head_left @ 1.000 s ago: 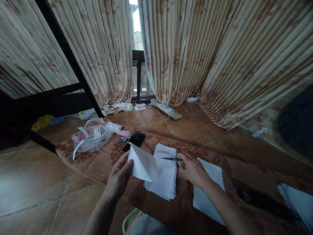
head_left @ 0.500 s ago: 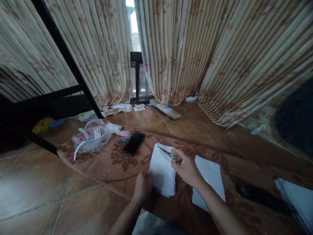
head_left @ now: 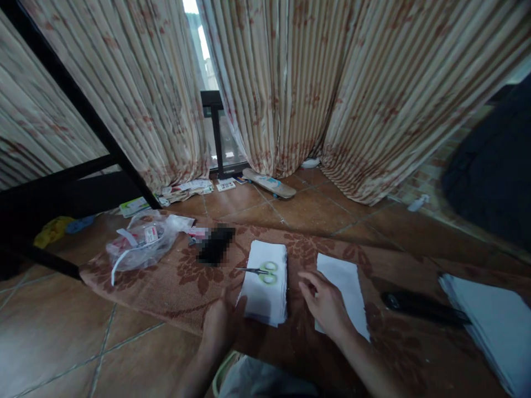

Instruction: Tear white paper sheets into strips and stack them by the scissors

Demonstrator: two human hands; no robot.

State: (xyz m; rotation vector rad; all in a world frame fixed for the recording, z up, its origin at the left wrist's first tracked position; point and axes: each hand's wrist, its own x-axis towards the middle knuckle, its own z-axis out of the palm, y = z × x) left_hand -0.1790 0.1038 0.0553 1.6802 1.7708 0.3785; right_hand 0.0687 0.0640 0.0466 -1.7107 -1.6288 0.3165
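Note:
A stack of white paper sheets (head_left: 265,287) lies on a brown flowered mat (head_left: 174,276). Green-handled scissors (head_left: 261,271) rest on top of the stack, blades pointing left. My left hand (head_left: 222,326) touches the stack's near left corner and holds nothing. My right hand (head_left: 326,301) hovers over the mat between that stack and a second white sheet (head_left: 342,290), fingers loosely curled and empty.
A clear plastic bag (head_left: 141,243) with small items and a blurred dark object (head_left: 213,246) lie at the mat's far side. A black object (head_left: 423,307) and another paper pile (head_left: 489,326) sit to the right. Curtains, a small skateboard (head_left: 269,184) and a black frame (head_left: 74,177) stand behind.
My left hand laid its folded sheet down onto the stack. My right hand set the scissors on the stack and let go, drawing back to the right.

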